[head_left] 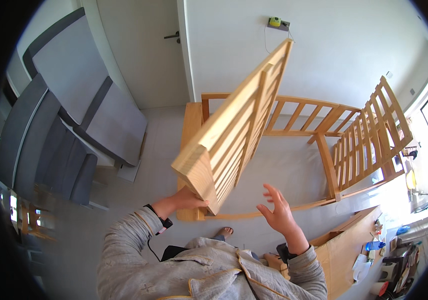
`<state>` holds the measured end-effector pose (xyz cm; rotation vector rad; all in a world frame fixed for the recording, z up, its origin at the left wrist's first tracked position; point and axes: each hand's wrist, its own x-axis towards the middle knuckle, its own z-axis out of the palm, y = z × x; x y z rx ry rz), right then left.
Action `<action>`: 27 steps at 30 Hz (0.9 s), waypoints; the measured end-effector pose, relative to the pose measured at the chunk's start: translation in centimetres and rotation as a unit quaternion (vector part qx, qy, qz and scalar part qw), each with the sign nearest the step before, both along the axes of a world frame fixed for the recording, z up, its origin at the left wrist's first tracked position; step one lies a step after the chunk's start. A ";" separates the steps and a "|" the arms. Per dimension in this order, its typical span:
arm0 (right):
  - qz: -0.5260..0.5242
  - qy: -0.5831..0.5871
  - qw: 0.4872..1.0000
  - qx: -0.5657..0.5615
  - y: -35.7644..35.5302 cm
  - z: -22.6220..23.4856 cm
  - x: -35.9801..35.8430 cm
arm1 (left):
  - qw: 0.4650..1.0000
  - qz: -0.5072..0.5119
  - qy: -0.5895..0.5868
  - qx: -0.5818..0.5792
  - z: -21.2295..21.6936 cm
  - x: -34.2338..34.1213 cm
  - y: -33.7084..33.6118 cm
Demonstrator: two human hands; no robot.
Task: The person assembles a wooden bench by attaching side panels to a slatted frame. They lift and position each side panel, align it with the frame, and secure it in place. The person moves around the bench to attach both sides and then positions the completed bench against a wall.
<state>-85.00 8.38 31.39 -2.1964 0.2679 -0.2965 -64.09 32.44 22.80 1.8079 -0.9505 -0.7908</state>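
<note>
A slatted wooden panel stands tilted up in front of me, its far corner high against the wall. My left hand grips its lower near end, by a thick end board. The thumb lies against the wood, while the other fingers are partly hidden behind the panel. To the right, my right hand is raised with fingers apart, touching nothing. Beneath and beyond the panel is a wooden bed frame with a railed far side. Another slatted panel leans upward at the frame's right end.
Large grey padded pieces lean at the left, near a closed door. A wooden desk stands at lower right, with a blue bottle at its edge. A yellow-green plug-in device sits on the far wall.
</note>
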 end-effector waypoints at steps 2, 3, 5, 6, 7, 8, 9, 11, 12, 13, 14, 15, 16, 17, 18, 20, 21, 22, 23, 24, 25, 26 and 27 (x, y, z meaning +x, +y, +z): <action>0.077 -0.081 0.993 0.030 -0.6 3.3 0.1 | 1.000 -0.004 0.007 -0.001 2.3 -3.7 -2.3; 0.121 -0.120 0.985 0.022 -1.0 4.7 -0.5 | 1.000 -0.024 0.013 0.001 2.4 -5.4 -3.5; 0.207 -0.190 0.960 0.005 -1.4 6.3 -1.4 | 0.997 -0.061 0.036 0.000 2.1 -8.4 -5.4; 0.199 -0.219 0.955 0.016 -1.1 5.7 -2.5 | 0.997 -0.075 0.004 0.018 2.1 -9.8 -6.4; 0.192 -0.245 0.950 0.023 -0.6 4.8 -3.9 | 0.995 -0.088 -0.026 0.029 1.8 -11.0 -7.9; 0.185 -0.269 0.945 0.029 -0.6 3.8 -5.5 | 0.993 -0.101 -0.055 0.039 1.4 -12.2 -9.4; 0.166 -0.259 0.950 0.062 -1.1 2.8 -7.0 | 0.989 -0.114 -0.083 0.050 0.8 -13.4 -10.8; 0.130 -0.235 0.955 0.125 -2.6 0.6 -9.7 | 0.982 -0.122 -0.124 0.071 0.3 -15.6 -13.2; 0.087 -0.247 0.960 0.099 -3.8 0.1 -11.1 | 0.975 -0.137 -0.152 0.081 1.2 -16.5 -14.6; 0.051 -0.258 0.961 0.078 -4.8 -0.4 -12.3 | 0.968 -0.143 -0.181 0.097 1.7 -17.6 -15.7; 0.019 -0.238 0.965 0.108 -6.0 -0.1 -13.3 | 0.959 -0.155 -0.233 0.031 0.1 -18.6 -17.0; -0.009 -0.223 0.971 0.089 -7.6 -0.1 -14.7 | 0.962 -0.150 -0.228 0.028 -0.6 -20.1 -18.3; -0.037 -0.208 0.975 0.070 -9.2 -0.1 -16.0 | 0.963 -0.147 -0.225 0.022 -1.3 -21.4 -19.7; -0.081 -0.261 0.959 0.079 -9.6 0.0 -16.3 | 0.964 -0.145 -0.221 0.017 -1.8 -22.8 -21.0; -0.127 -0.316 0.937 0.081 -10.1 0.3 -16.7 | 0.965 -0.143 -0.221 0.019 -1.6 -24.2 -22.4; -0.169 -0.280 0.940 0.101 -12.5 0.2 -19.4 | 0.964 -0.167 -0.201 0.044 -0.7 -26.0 -25.0; -0.188 -0.264 0.939 0.116 -13.7 0.0 -20.7 | 0.963 -0.177 -0.193 0.063 -0.5 -26.7 -25.9; -0.198 -0.270 0.934 0.129 -14.7 -0.3 -21.8 | 0.962 -0.193 -0.179 0.067 -0.9 -27.4 -26.8; -0.208 -0.276 0.928 0.141 -15.6 -0.7 -22.8 | 0.962 -0.197 -0.182 0.049 -1.6 -28.1 -27.3; -0.219 -0.285 0.921 0.151 -16.6 -1.0 -23.6 | 0.961 -0.202 -0.188 0.028 -2.1 -28.4 -28.0; -0.220 -0.286 0.918 0.164 -17.5 -1.4 -24.5 | 0.959 -0.208 -0.194 0.006 -2.6 -28.7 -28.7; -0.222 -0.287 0.915 0.176 -18.2 -1.8 -25.4 | 0.969 -0.216 -0.119 0.009 -2.9 -28.6 -29.3; -0.223 -0.290 0.912 0.187 -19.1 -2.1 -26.1 | 0.973 -0.224 -0.046 0.012 -3.0 -28.2 -29.8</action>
